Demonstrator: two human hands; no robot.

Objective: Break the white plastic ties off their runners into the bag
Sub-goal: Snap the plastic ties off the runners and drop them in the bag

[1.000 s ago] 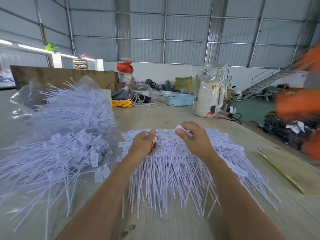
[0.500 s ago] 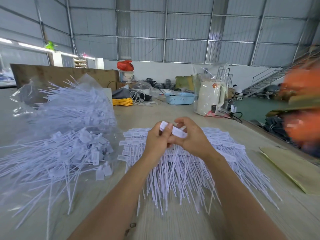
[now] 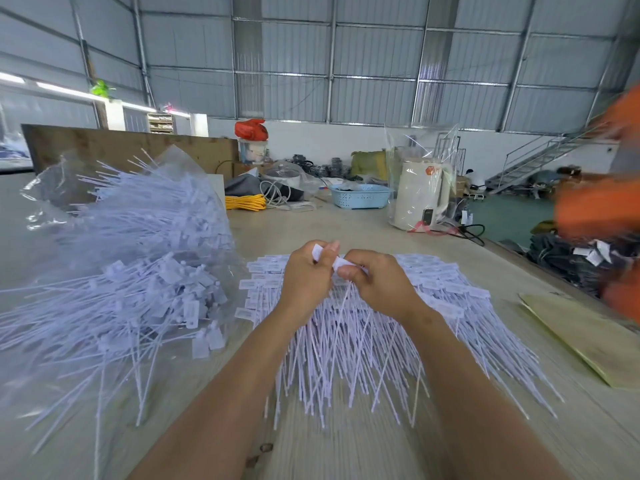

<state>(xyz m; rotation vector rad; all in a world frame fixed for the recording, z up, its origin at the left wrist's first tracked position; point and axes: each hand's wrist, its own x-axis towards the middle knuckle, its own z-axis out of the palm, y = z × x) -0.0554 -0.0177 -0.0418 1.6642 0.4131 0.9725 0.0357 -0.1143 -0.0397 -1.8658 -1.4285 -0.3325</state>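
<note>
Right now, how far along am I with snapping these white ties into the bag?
Done: the clear bag on the left already holds a big heap of loose ties. In hand: your left hand and right hand pinch one strip of tie heads between them. Left: a wide fan of ties on runners lies under your hands.

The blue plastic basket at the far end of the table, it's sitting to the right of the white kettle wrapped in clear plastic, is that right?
Not quite. In the head view the blue plastic basket sits to the left of the white kettle, not the right. The kettle is indeed wrapped in clear plastic, and both stand at the far end of the table.
</note>
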